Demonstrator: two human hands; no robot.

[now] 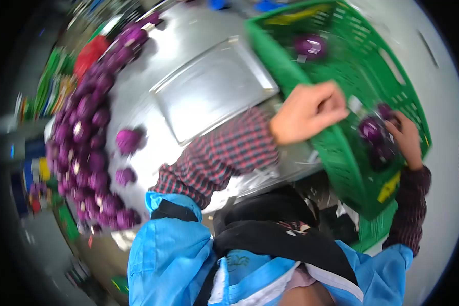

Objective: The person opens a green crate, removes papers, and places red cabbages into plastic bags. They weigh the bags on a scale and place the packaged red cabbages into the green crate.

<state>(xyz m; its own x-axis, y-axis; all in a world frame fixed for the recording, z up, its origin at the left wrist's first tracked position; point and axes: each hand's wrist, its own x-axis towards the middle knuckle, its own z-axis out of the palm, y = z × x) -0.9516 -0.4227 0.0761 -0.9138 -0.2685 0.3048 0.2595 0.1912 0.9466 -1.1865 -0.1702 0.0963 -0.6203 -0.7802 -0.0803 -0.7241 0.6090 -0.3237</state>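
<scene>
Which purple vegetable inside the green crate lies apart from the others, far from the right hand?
The lone purple vegetable at the top end of the green crate, beyond the left hand on its rim. The others cluster by the right hand.

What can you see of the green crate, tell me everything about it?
The green crate looks like plastic, with slotted lattice walls and yellow labels. It is tipped steeply beside the steel table. The left hand grips its near rim; the right hand reaches inside, at purple round items. Another purple one lies farther up inside.
</scene>
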